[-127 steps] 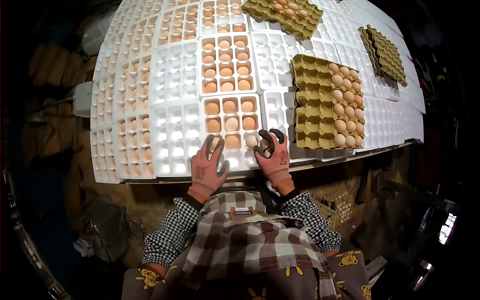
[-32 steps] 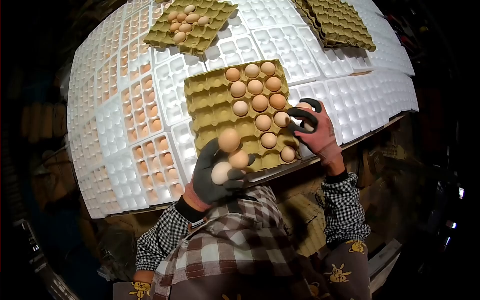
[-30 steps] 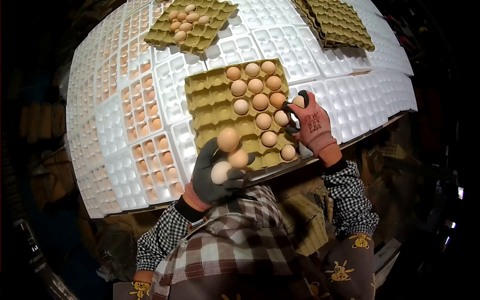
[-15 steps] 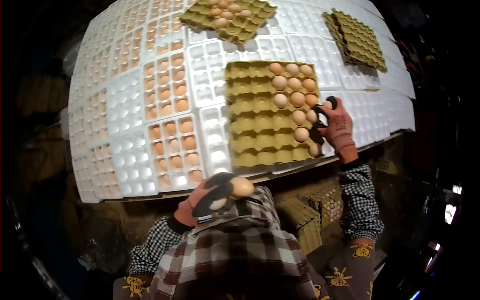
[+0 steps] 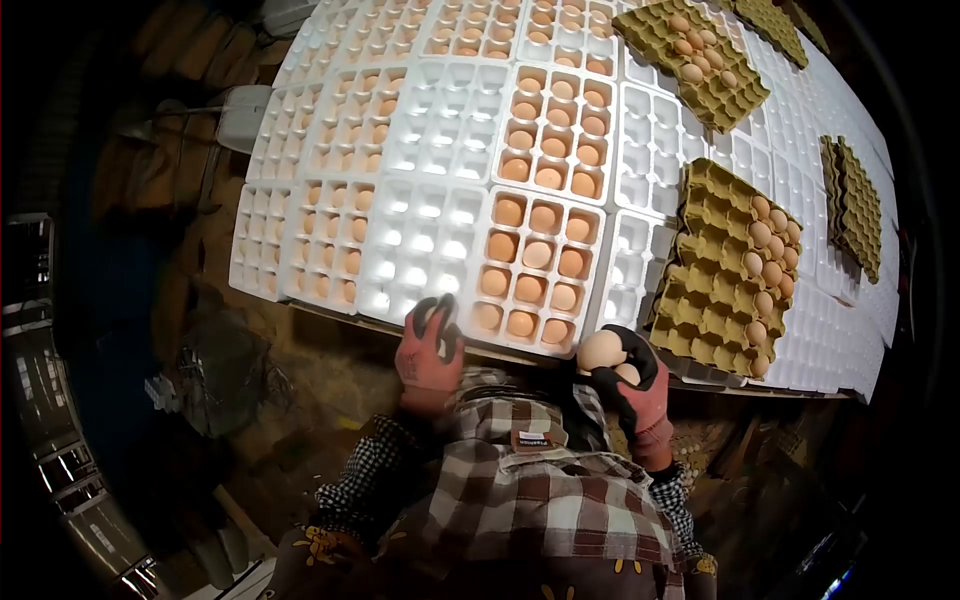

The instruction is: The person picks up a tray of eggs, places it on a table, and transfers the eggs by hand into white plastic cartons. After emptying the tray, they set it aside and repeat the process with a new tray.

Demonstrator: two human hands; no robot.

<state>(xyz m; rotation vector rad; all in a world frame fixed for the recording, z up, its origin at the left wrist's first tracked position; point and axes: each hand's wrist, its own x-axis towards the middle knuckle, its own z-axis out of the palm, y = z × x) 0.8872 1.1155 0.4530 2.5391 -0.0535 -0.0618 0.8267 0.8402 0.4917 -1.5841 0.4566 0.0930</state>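
Observation:
My left hand (image 5: 430, 360), in a pink and black glove, is at the front edge of an empty white tray (image 5: 425, 235). Its fingers are curled, with something pale between them that I cannot make out. Gloved the same way, my right hand (image 5: 640, 390) holds eggs (image 5: 601, 351) by the table's front edge, left of a brown pulp tray (image 5: 715, 270). Eggs sit along that tray's right side; its left cups are bare. Between my hands is a white tray filled with brown eggs (image 5: 537, 255).
Many white trays, some with eggs, cover the table. A brown tray (image 5: 745, 95) with a cluster of eggs lies at the back right. Stacked brown trays (image 5: 855, 215) are at the far right. The table's front edge (image 5: 385, 325) runs before my body.
The view has turned left, so the trays appear further right. My right hand has left the brown tray's right side and holds eggs nearer my body. My left hand has moved to the empty white tray.

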